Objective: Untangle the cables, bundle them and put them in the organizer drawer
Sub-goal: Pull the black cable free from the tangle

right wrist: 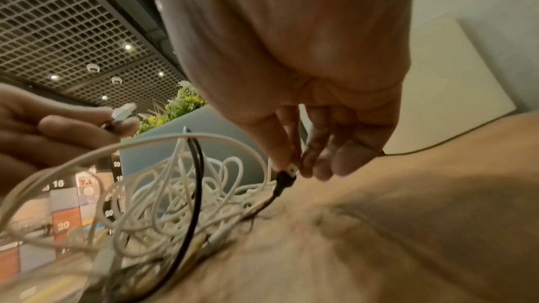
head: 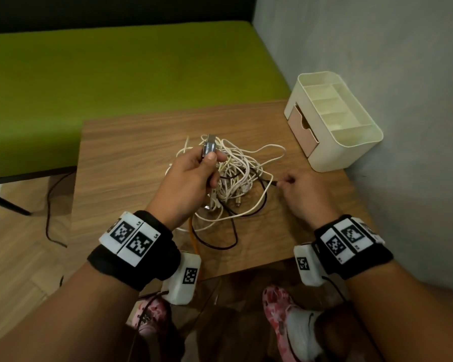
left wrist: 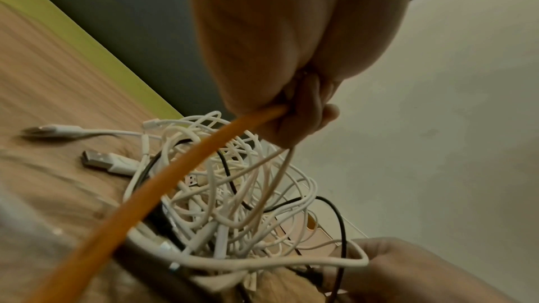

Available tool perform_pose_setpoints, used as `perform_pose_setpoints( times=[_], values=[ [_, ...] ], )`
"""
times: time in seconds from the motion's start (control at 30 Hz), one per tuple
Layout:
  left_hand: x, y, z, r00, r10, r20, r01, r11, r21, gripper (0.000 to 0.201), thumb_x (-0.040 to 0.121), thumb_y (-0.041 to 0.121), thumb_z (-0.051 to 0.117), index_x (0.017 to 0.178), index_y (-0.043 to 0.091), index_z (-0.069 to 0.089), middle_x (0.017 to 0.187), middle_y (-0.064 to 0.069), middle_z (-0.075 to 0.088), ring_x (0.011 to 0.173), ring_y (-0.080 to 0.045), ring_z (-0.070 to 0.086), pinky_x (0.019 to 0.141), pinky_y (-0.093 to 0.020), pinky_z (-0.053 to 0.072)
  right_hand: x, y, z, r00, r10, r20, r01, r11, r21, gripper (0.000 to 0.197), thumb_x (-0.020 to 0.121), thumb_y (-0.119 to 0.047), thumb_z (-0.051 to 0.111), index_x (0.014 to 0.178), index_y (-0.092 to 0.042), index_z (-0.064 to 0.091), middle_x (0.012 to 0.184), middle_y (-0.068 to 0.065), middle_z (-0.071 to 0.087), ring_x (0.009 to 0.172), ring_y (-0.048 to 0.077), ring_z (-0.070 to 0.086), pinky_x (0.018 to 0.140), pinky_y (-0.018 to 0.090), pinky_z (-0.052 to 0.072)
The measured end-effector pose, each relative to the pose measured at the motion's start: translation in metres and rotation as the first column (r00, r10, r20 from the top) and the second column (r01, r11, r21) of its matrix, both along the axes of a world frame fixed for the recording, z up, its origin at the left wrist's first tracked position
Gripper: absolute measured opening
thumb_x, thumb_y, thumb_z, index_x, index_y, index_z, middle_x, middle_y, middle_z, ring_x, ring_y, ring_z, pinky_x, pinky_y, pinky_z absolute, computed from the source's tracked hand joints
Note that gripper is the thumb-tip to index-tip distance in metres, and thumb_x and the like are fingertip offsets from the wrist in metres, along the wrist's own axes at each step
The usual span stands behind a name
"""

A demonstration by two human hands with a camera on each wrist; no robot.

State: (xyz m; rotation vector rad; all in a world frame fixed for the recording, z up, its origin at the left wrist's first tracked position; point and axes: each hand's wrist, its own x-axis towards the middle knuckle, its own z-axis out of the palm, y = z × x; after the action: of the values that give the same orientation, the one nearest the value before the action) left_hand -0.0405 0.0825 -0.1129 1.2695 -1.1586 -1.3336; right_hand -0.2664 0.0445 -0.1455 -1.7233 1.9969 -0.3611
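Cable tangle (head: 230, 178) mid-desk (head: 131, 158). Left hand (head: 191, 178) grips silver plug (head: 209, 148); left wrist view alone shows orange cable (left wrist: 163, 183) in fist. Right hand (head: 302, 190) pinches black connector (right wrist: 284, 179). Organizer (head: 335, 121) at far right corner.

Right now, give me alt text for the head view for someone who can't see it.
A left hand holds a silver connector up over a tangle of white, black and orange cables on a wooden table, while the right hand pinches a black cable's plug. A cream organizer with a pink drawer stands at the table's far right.
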Motion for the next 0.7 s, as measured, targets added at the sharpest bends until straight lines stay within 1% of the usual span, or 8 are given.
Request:
perform_pose_setpoints(
  times=[0.1, 0.2, 0.3, 0.37, 0.43, 0.5, 0.6, 0.7],
  values=[
    [0.001, -0.001, 0.001, 1.000, 0.005, -0.011, -0.006, 1.000, -0.006, 0.026, 0.106, 0.024, 0.039, 0.102, 0.012, 0.062, 0.058, 0.003, 0.046, 0.044, -0.009, 0.030, 0.044, -0.021, 0.025, -0.007, -0.002, 0.009, 0.973, -0.027, 0.228, 0.057, 0.991, -0.125, 0.012, 0.096, -0.027, 0.060, 0.085, -0.026, 0.065, 0.086, -0.003, 0.070, 0.081, 0.017, 0.069, 0.074, 0.040, 0.059],
    [-0.001, -0.004, 0.000, 1.000, 0.026, 0.011, -0.025, 0.999, -0.029, 0.025, 0.106, 0.022, 0.041, 0.103, 0.014, 0.064, 0.060, 0.003, 0.048, 0.045, -0.010, 0.033, 0.046, -0.023, 0.027, 0.001, 0.005, 0.028, 0.924, 0.057, 0.379, 0.034, 0.973, -0.230, 0.010, 0.093, -0.026, 0.066, 0.084, -0.029, 0.066, 0.081, -0.006, 0.073, 0.079, 0.010, 0.072, 0.076, 0.041, 0.061],
    [-0.004, -0.007, 0.000, 0.995, 0.030, 0.094, -0.022, 0.997, -0.077, 0.020, 0.104, 0.017, 0.047, 0.108, 0.015, 0.067, 0.060, 0.006, 0.054, 0.046, -0.009, 0.040, 0.047, -0.024, 0.032, 0.013, 0.013, 0.047, 0.904, 0.212, 0.372, -0.046, 0.912, -0.408, 0.005, 0.092, -0.028, 0.066, 0.088, -0.026, 0.065, 0.080, -0.006, 0.071, 0.076, 0.008, 0.069, 0.071, 0.032, 0.059],
    [-0.009, -0.008, 0.001, 0.991, 0.009, 0.131, 0.003, 0.996, -0.093, 0.019, 0.101, 0.014, 0.053, 0.113, 0.016, 0.068, 0.064, 0.003, 0.062, 0.046, -0.010, 0.046, 0.046, -0.023, 0.038, 0.019, 0.014, 0.053, 0.899, 0.283, 0.335, -0.082, 0.859, -0.506, 0.003, 0.094, -0.025, 0.065, 0.095, -0.023, 0.063, 0.082, -0.006, 0.068, 0.076, 0.007, 0.066, 0.066, 0.024, 0.056],
    [-0.014, -0.009, 0.003, 0.993, -0.007, 0.117, 0.018, 0.995, -0.098, 0.020, 0.099, 0.012, 0.057, 0.116, 0.015, 0.068, 0.070, -0.003, 0.068, 0.048, -0.012, 0.049, 0.046, -0.024, 0.043, 0.023, 0.013, 0.055, 0.887, 0.332, 0.321, -0.112, 0.829, -0.548, 0.005, 0.093, -0.020, 0.066, 0.098, -0.019, 0.064, 0.082, -0.010, 0.065, 0.076, 0.003, 0.063, 0.065, 0.015, 0.050],
    [-0.018, -0.011, 0.003, 0.995, 0.004, 0.100, 0.007, 0.995, -0.104, 0.019, 0.098, 0.012, 0.057, 0.112, 0.018, 0.068, 0.070, -0.002, 0.069, 0.049, -0.013, 0.048, 0.047, -0.026, 0.043, 0.024, 0.013, 0.057, 0.876, 0.363, 0.317, -0.149, 0.829, -0.539, 0.006, 0.091, -0.016, 0.068, 0.097, -0.015, 0.066, 0.082, -0.016, 0.061, 0.076, -0.004, 0.059, 0.064, 0.007, 0.044],
    [-0.019, -0.019, 0.003, 0.993, 0.046, 0.108, -0.032, 0.992, -0.126, 0.016, 0.100, 0.019, 0.055, 0.108, 0.024, 0.068, 0.067, 0.005, 0.063, 0.053, -0.015, 0.044, 0.053, -0.029, 0.036, 0.023, 0.013, 0.059, 0.856, 0.368, 0.364, -0.155, 0.854, -0.497, 0.008, 0.091, -0.013, 0.068, 0.097, -0.019, 0.065, 0.082, -0.016, 0.062, 0.076, -0.007, 0.060, 0.064, 0.005, 0.043],
    [-0.021, -0.024, 0.007, 0.997, 0.068, 0.023, -0.065, 0.994, -0.087, 0.022, 0.103, 0.023, 0.049, 0.115, 0.016, 0.066, 0.075, -0.001, 0.056, 0.056, -0.008, 0.043, 0.055, -0.025, 0.036, 0.023, 0.014, 0.062, 0.843, 0.375, 0.386, -0.157, 0.858, -0.490, 0.009, 0.091, -0.015, 0.068, 0.094, -0.023, 0.065, 0.085, -0.013, 0.066, 0.079, 0.002, 0.064, 0.066, 0.008, 0.047]
  ],
)
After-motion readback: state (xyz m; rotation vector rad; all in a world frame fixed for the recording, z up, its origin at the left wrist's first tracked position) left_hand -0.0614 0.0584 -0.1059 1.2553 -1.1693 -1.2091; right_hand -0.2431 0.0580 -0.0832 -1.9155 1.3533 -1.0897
